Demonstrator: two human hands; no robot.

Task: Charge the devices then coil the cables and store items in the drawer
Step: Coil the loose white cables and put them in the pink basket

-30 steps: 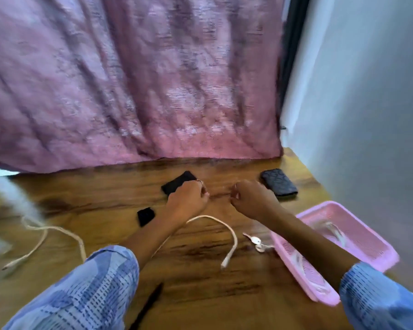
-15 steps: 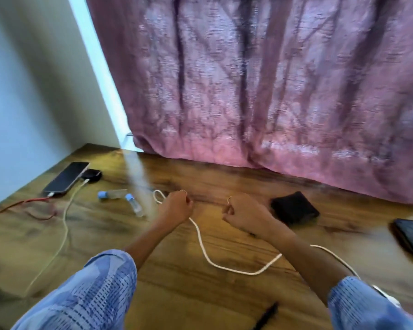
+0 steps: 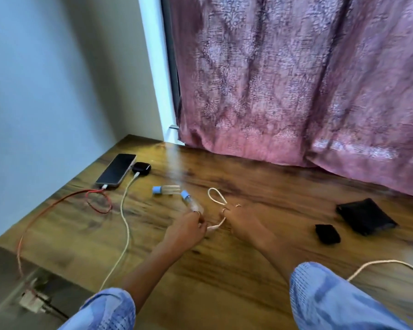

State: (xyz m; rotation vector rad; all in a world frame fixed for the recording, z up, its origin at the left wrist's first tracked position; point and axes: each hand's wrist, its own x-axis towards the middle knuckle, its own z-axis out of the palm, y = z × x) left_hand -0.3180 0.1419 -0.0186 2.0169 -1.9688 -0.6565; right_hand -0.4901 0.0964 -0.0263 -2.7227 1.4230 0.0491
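Pinching a white cable (image 3: pixel 215 198) near the frame's centre, the left hand (image 3: pixel 186 228) grips its end while the right hand (image 3: pixel 244 222) holds the loop. At upper left, a phone (image 3: pixel 116 171) lies plugged in on the wooden table (image 3: pixel 248 270).

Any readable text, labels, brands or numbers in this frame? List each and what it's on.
None readable.
Phone: screen dark, no text shows.
Black case beside it: no marking visible.
Two small bottles: clear, blue caps, no label legible.
Black pouch and small black item: no logo visible.
Plug block off the desk edge: too blurred to tell.
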